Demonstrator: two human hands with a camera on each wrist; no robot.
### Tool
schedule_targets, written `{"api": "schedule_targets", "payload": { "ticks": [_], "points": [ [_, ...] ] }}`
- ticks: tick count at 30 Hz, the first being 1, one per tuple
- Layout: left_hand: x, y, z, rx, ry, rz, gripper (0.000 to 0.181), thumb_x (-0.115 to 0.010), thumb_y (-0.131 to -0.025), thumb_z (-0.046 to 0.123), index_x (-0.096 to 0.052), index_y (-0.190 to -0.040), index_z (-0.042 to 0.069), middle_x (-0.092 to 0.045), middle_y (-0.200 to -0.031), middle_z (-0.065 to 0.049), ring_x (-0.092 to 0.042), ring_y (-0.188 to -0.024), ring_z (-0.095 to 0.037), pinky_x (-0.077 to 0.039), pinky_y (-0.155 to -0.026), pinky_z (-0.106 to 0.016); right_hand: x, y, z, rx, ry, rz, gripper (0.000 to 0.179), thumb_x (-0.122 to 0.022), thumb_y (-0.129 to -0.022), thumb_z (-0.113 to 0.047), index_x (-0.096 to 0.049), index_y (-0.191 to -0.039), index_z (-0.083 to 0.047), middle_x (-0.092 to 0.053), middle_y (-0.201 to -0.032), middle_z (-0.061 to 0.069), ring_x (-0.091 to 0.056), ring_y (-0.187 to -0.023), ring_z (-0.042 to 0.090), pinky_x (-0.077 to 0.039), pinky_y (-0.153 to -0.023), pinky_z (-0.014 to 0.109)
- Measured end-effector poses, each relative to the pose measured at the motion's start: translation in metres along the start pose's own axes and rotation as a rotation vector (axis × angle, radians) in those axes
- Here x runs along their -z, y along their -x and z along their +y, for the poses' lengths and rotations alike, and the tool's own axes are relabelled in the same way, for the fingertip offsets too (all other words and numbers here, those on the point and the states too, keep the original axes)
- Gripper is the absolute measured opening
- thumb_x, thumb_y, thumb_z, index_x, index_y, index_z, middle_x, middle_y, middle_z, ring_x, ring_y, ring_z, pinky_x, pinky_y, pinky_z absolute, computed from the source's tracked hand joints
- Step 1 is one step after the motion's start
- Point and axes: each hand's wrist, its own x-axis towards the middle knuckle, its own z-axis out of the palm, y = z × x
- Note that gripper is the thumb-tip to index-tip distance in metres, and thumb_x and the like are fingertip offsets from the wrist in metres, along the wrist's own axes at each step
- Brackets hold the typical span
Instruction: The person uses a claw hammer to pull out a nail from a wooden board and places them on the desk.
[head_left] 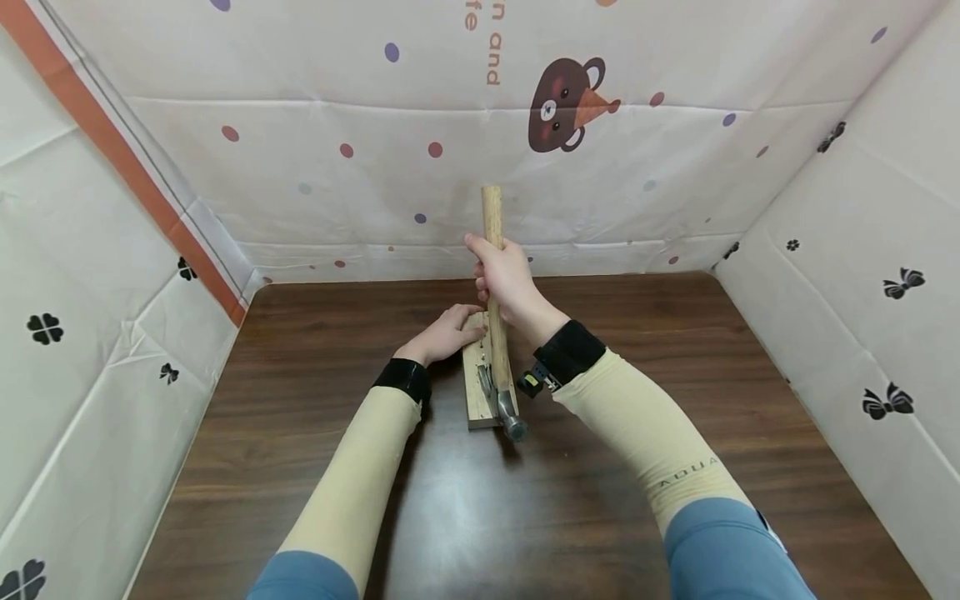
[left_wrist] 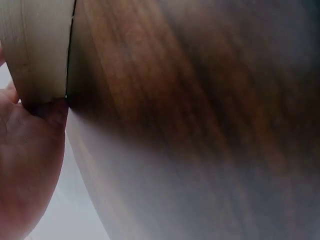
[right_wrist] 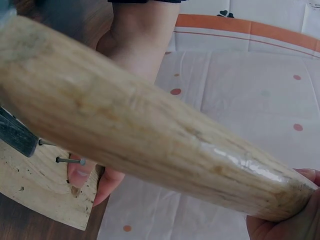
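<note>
My right hand (head_left: 512, 279) grips a claw hammer (head_left: 498, 354) by its wooden handle, which rises steeply toward the back wall. The steel head is at the near end, low over a pale wooden board (head_left: 472, 383) on the table. In the right wrist view the claw (right_wrist: 19, 134) is close beside nails (right_wrist: 71, 160) standing out of the board; whether it touches one cannot be told. My left hand (head_left: 444, 335) holds the board's far end, thumb on its top face. The left wrist view has the board's side (left_wrist: 42, 50) with that hand at its end.
A dark brown wood-grain table (head_left: 315, 467) lies under everything. Pale printed sheeting (head_left: 300, 200) walls the back and both sides, close behind the board. Small dark holes dot the board's face. Dark straps (head_left: 572, 350) circle both wrists.
</note>
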Motion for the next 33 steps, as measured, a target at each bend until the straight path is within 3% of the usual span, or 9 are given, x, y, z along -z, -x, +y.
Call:
{"api": "schedule_targets", "payload": {
  "ticks": [4,7,11,15,20,26,33],
  "points": [
    [0.003,-0.001,-0.002,0.072,0.017,0.006,0.066,-0.066,-0.105,0.047,-0.049,-0.160,0.014,-0.046,-0.160,-0.010,-0.039,-0.149,-0.024,-0.031,-0.123,-0.045,-0.002,-0.001,0.000,0.035,0.025,0.018,0.029,-0.064,-0.109,-0.035,-0.048,-0.097,-0.014,-0.041,-0.066,-0.003,-0.041,-0.052,0.009,-0.037,-0.051,0.025],
    [0.004,0.007,0.009,0.097,-0.017,0.010,0.066,-0.064,-0.106,0.048,-0.048,-0.161,0.014,-0.043,-0.163,-0.012,-0.038,-0.151,-0.027,-0.032,-0.123,-0.048,-0.002,0.000,0.002,0.086,0.032,0.022,0.031,-0.064,-0.109,-0.036,-0.049,-0.095,-0.014,-0.042,-0.065,-0.003,-0.041,-0.052,0.010,-0.038,-0.052,0.026],
    [0.004,0.018,0.024,0.089,-0.044,0.018,0.064,-0.061,-0.109,0.044,-0.046,-0.161,0.011,-0.041,-0.165,-0.016,-0.036,-0.153,-0.033,-0.031,-0.123,-0.052,-0.001,0.007,0.008,0.179,0.022,0.028,0.029,-0.063,-0.110,-0.034,-0.051,-0.094,-0.013,-0.039,-0.063,-0.003,-0.039,-0.051,0.013,-0.037,-0.052,0.025],
    [0.003,0.022,0.030,0.095,-0.060,0.040,0.062,-0.061,-0.110,0.039,-0.045,-0.161,0.009,-0.041,-0.164,-0.017,-0.037,-0.152,-0.033,-0.032,-0.123,-0.051,-0.001,0.013,0.012,0.247,0.002,0.016,0.027,-0.061,-0.111,-0.034,-0.053,-0.097,-0.012,-0.038,-0.063,-0.003,-0.037,-0.050,0.012,-0.034,-0.052,0.025],
    [0.002,0.021,0.031,0.095,-0.081,0.032,0.060,-0.060,-0.110,0.035,-0.043,-0.161,0.007,-0.041,-0.164,-0.017,-0.037,-0.153,-0.033,-0.032,-0.123,-0.051,-0.001,0.015,0.015,0.281,-0.008,-0.009,0.028,-0.062,-0.111,-0.034,-0.052,-0.096,-0.012,-0.038,-0.062,-0.004,-0.034,-0.048,0.012,-0.033,-0.052,0.025],
    [0.002,0.018,0.030,0.072,-0.115,0.006,0.062,-0.059,-0.111,0.038,-0.043,-0.161,0.006,-0.042,-0.163,-0.019,-0.038,-0.153,-0.034,-0.033,-0.123,-0.051,0.001,0.023,0.017,0.330,-0.048,-0.040,0.034,-0.063,-0.110,-0.029,-0.048,-0.086,-0.011,-0.033,-0.059,-0.003,-0.029,-0.047,0.011,-0.028,-0.050,0.025],
    [0.004,0.017,0.026,0.073,-0.126,0.011,0.063,-0.058,-0.111,0.040,-0.043,-0.161,0.005,-0.042,-0.163,-0.020,-0.037,-0.153,-0.034,-0.031,-0.124,-0.051,0.005,0.033,0.018,0.411,-0.089,-0.026,0.025,-0.062,-0.110,-0.024,-0.058,-0.088,-0.013,-0.034,-0.058,-0.005,-0.032,-0.048,0.009,-0.030,-0.049,0.023]
  ]
}}
